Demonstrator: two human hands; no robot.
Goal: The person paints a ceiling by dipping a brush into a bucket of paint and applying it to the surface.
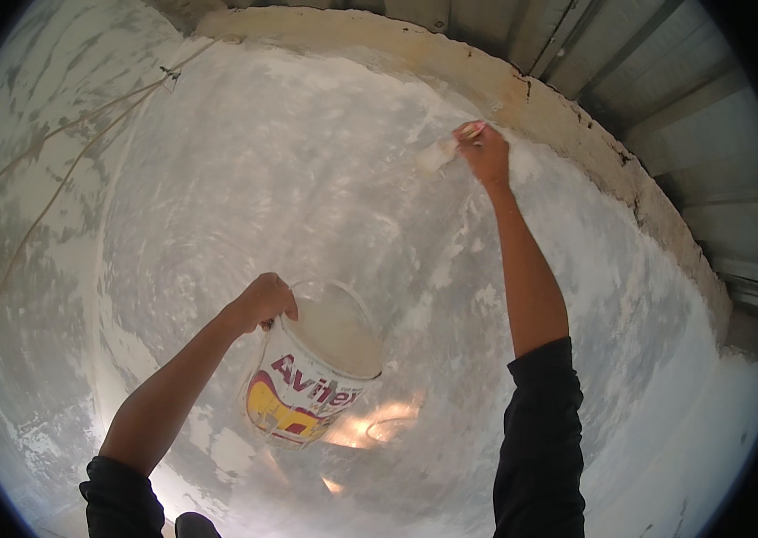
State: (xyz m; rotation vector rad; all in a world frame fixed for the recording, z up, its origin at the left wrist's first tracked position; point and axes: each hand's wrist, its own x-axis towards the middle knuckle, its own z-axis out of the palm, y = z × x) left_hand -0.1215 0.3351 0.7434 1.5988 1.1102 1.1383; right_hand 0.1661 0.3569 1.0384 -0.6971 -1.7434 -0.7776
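Observation:
My left hand (267,300) grips the rim of a white plastic bucket (303,386) with yellow and purple markings and pale paint or a similar substance inside. The bucket is tilted a little, in front of a mottled white and grey wall (217,197). My right hand (482,152) is raised to the upper part of the wall, closed on a brush (437,157) with a pale head, which is blurred and appears to touch the surface.
A rough cement ledge (424,31) runs along the wall's upper edge, under corrugated metal sheeting (630,81). Thin cords (65,179) cross the wall at the left, tied near the upper corner. Light patches show behind the bucket.

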